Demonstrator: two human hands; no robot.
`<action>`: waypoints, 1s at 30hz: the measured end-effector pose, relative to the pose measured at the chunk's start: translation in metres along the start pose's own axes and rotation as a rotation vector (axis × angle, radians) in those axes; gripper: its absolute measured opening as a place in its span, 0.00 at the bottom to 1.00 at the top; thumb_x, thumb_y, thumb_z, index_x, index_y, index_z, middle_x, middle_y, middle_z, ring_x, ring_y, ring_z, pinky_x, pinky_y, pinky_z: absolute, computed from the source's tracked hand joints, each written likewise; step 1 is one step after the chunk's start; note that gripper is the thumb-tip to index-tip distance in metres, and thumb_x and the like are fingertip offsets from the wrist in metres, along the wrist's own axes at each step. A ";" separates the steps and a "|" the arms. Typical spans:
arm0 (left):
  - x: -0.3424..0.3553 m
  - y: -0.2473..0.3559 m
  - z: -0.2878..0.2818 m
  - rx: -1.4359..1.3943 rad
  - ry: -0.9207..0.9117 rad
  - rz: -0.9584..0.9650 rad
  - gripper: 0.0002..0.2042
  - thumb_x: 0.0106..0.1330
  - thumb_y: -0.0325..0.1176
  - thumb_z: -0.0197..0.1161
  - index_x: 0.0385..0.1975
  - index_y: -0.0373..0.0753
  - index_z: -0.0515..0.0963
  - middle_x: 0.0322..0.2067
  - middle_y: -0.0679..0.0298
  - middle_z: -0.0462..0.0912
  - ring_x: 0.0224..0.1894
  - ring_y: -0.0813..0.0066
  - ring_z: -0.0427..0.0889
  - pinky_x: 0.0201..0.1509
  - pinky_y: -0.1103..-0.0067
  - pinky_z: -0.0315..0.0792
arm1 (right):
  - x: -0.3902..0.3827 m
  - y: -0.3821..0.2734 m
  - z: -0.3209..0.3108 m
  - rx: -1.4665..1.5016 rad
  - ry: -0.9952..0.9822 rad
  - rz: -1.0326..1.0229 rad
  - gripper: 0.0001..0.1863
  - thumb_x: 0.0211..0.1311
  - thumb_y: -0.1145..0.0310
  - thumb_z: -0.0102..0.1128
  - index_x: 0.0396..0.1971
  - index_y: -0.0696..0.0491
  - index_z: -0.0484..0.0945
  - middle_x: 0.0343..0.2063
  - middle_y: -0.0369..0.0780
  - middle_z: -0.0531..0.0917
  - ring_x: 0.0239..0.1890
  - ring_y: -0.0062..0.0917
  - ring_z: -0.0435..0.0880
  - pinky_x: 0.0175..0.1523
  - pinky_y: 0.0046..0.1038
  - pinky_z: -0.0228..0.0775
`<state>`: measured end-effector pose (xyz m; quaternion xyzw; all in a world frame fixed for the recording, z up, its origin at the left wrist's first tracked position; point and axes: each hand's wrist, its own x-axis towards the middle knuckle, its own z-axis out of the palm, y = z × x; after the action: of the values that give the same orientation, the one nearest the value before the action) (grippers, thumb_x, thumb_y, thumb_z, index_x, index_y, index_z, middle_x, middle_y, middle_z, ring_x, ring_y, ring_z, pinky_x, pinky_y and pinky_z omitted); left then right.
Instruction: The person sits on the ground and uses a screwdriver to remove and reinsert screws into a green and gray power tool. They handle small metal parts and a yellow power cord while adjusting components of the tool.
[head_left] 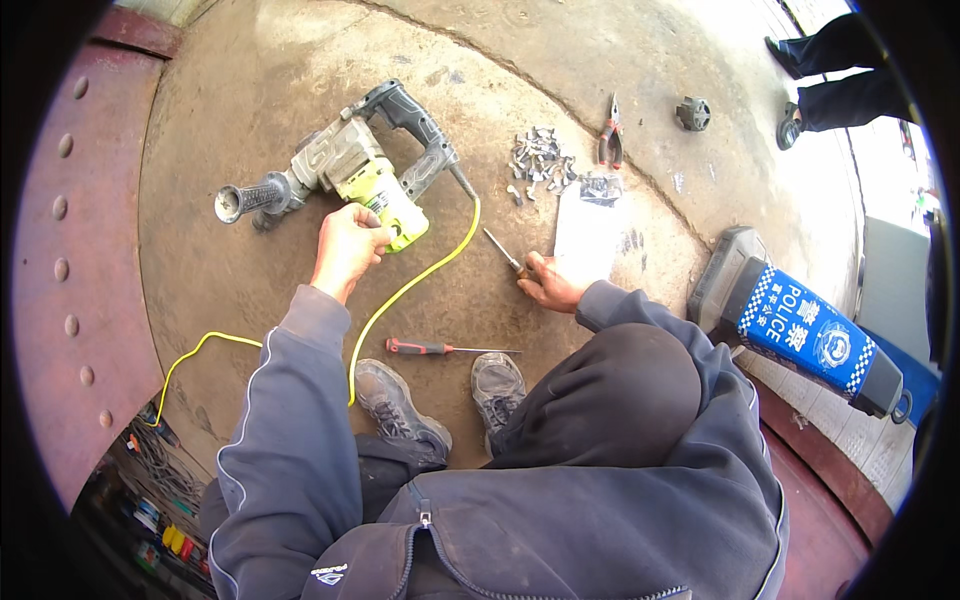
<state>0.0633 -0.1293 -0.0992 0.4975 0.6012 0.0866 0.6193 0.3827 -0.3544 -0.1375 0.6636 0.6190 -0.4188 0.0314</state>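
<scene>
A grey and yellow-green power hammer drill [355, 145] lies on the concrete at upper centre-left, its yellow cord running toward me. My left hand [347, 245] has its fingers closed at the drill's yellow-green housing. My right hand [550, 280] grips a screwdriver [522, 272], tip angled up-left, beside a white sheet or packet [585, 235]. Many small metal pieces [540, 160] are scattered above it, next to red-handled pliers [610, 145]. A red-and-grey screwdriver [420, 346] lies crosswise by my shoes.
A round dark part [693, 113] sits right of the pliers. Another person's dark-clad legs [830, 100] are at upper right. A long blue-and-dark grey object [800, 335] lies at right. A pink riveted metal plate [85, 250] borders the left, with tangled cables and tools below it.
</scene>
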 end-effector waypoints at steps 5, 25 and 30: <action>0.000 -0.004 -0.001 0.000 0.034 0.000 0.08 0.61 0.22 0.75 0.36 0.33 0.82 0.28 0.65 0.85 0.26 0.78 0.84 0.27 0.77 0.78 | 0.016 0.002 -0.015 0.106 0.390 -0.104 0.17 0.76 0.55 0.66 0.39 0.56 0.80 0.30 0.54 0.89 0.33 0.55 0.90 0.39 0.52 0.81; -0.001 0.000 -0.002 0.005 0.000 -0.015 0.10 0.64 0.22 0.76 0.38 0.34 0.80 0.29 0.63 0.85 0.26 0.77 0.85 0.28 0.80 0.79 | 0.067 0.038 -0.085 0.337 1.054 0.161 0.11 0.69 0.71 0.69 0.48 0.57 0.88 0.36 0.46 0.91 0.37 0.43 0.90 0.46 0.38 0.84; 0.002 0.002 0.000 0.017 -0.029 -0.032 0.11 0.65 0.22 0.77 0.38 0.36 0.79 0.30 0.65 0.85 0.27 0.79 0.85 0.30 0.81 0.80 | 0.021 0.037 -0.033 -0.190 0.751 -0.245 0.19 0.60 0.76 0.69 0.53 0.55 0.85 0.58 0.51 0.84 0.66 0.51 0.79 0.69 0.46 0.75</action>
<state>0.0643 -0.1271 -0.0989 0.4941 0.6007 0.0644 0.6253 0.4292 -0.3282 -0.1461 0.6861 0.6977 -0.0889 -0.1860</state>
